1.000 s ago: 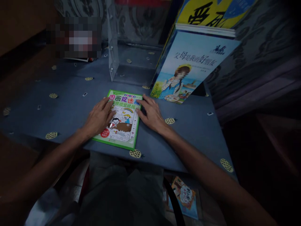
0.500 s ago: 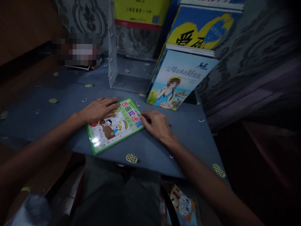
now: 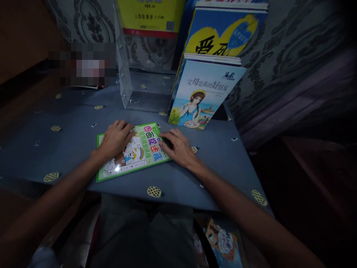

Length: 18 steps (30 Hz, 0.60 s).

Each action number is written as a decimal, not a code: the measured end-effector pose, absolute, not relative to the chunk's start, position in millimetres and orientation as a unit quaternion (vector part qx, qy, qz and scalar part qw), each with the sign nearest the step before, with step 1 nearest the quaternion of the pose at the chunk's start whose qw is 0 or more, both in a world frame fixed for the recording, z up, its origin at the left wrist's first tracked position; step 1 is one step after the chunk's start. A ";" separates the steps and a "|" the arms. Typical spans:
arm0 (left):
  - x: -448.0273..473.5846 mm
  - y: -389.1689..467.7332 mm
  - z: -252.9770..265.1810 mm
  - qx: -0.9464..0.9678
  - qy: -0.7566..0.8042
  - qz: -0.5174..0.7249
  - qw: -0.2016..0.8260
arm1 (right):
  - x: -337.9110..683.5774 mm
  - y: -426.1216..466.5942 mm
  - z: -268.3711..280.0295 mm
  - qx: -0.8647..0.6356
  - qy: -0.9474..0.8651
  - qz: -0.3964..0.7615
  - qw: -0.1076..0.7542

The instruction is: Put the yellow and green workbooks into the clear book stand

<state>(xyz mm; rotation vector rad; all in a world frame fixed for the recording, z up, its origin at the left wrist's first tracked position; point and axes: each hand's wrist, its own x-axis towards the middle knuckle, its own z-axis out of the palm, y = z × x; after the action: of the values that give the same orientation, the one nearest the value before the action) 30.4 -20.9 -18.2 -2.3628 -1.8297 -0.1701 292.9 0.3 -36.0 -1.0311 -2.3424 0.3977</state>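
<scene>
A green-bordered children's picture book (image 3: 136, 149) lies flat on the cloth-covered table, its cover showing colourful Chinese characters and cartoon drawings. Across its left part rests my left hand (image 3: 115, 139), palm down, open, with the fingers stretched toward the top edge and covering some of the cover. My right hand (image 3: 178, 147) is at the book's right edge, its fingers and thumb touching the cover there. A dark gap shows between that thumb and the fingers, so the hand is open.
Behind the book stands a clear acrylic rack (image 3: 124, 70) with a yellow book (image 3: 152, 18). To its right, a light-blue book (image 3: 205, 93) stands before a blue-and-yellow one (image 3: 225, 31). Another book (image 3: 223, 242) lies below the table edge (image 3: 178, 203).
The picture book has turned slightly and now lies squarer to the table's front edge. Both hands have stayed on it. The camera view has shifted a little.
</scene>
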 end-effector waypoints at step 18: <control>24.3 -17.4 -26.3 -0.791 -0.600 -0.103 0.062 | 297.1 5.9 -45.8 -0.331 -0.904 0.139 0.232</control>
<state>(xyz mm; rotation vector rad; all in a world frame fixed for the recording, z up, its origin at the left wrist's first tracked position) 24.3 -17.4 -26.3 -2.3915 -1.8122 -0.3119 297.1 5.9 -45.8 -0.9088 -2.4845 0.3822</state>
